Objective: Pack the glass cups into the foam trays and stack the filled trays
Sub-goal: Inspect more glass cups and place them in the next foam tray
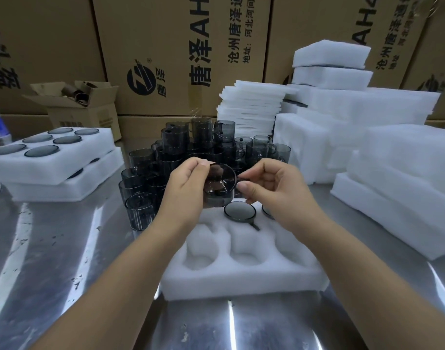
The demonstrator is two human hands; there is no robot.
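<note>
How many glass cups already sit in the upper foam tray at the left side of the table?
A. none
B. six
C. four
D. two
B: the upper foam tray shows six dark round cups, one in each of its pockets.

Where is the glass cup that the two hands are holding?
In the head view the glass cup is at centre, held by the left hand and right hand, above the foam tray at its far edge.
</note>
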